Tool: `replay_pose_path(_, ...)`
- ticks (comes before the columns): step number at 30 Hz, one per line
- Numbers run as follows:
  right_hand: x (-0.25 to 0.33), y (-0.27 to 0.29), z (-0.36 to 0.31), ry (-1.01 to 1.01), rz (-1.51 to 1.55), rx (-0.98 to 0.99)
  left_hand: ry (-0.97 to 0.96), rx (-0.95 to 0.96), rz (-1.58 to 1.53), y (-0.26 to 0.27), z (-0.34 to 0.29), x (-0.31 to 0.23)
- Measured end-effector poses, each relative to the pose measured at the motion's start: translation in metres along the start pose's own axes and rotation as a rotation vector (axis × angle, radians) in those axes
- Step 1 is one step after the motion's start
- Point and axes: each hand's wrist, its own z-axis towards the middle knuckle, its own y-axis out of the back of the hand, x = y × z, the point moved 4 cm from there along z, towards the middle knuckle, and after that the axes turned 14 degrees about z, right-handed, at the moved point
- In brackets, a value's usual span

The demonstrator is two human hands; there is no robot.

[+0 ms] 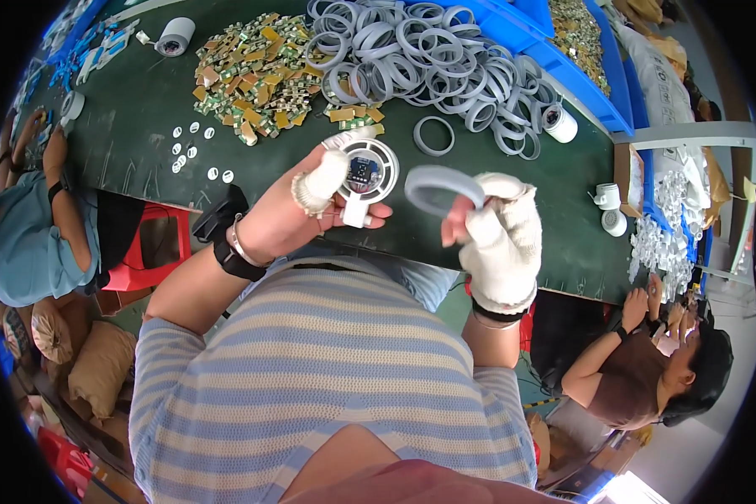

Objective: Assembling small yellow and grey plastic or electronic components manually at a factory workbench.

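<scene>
a dark green bench (pixel 581 220) is spreading across the workroom in front of the person. just above its near edge, a white round housing (pixel 390 160) is facing upward in the left hand (pixel 317 178), showing a small dark circuit board (pixel 362 170) at its middle; that hand is curling closed around it, the gloved thumb lying along the left rim and bare fingertips showing below. beside it, apart from the housing, the right hand (pixel 506 239) is pinching a blurred grey ring (pixel 433 174) by its right side, fingers drawn in. since this ring is tilting and being held at only one side, it could be twisting out of the pinch or meeting the housing askew; a thumb pressing too far inward could be marking the exposed board. farther out, a loose grey ring (pixel 417 137) is lying near the heap of grey rings (pixel 428 63), where a passing sleeve could be knocking pieces loose. a pile of small circuit boards (pixel 248 80) is touching that heap, so parts could be mixing, and small white discs (pixel 192 152) are lying scattered, easily brushed away.
</scene>
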Motion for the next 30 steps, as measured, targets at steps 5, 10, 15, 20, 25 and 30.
replay_pose_path(5,-0.019,-0.014,-0.004,-0.263,-0.099,0.016,-0.139,0.165,0.014,-0.01,-0.003,0.017)
replay_pose_path(10,-0.015,-0.011,-0.006,-0.286,-0.163,0.031,-0.1,0.059,0.228,-0.013,-0.005,0.015)
replay_pose_path(15,-0.017,-0.011,-0.006,-0.33,-0.151,0.051,-0.093,0.033,0.227,-0.016,-0.007,0.016)
replay_pose_path(20,-0.019,-0.015,-0.007,-0.26,-0.13,-0.017,-0.089,0.008,0.238,-0.015,-0.007,0.017)
replay_pose_path(25,-0.025,-0.012,-0.008,-0.262,-0.085,-0.03,-0.111,-0.013,0.241,-0.015,-0.006,0.017)
replay_pose_path(30,-0.023,-0.012,-0.007,-0.315,-0.211,-0.048,-0.14,-0.02,0.233,-0.011,-0.007,0.021)
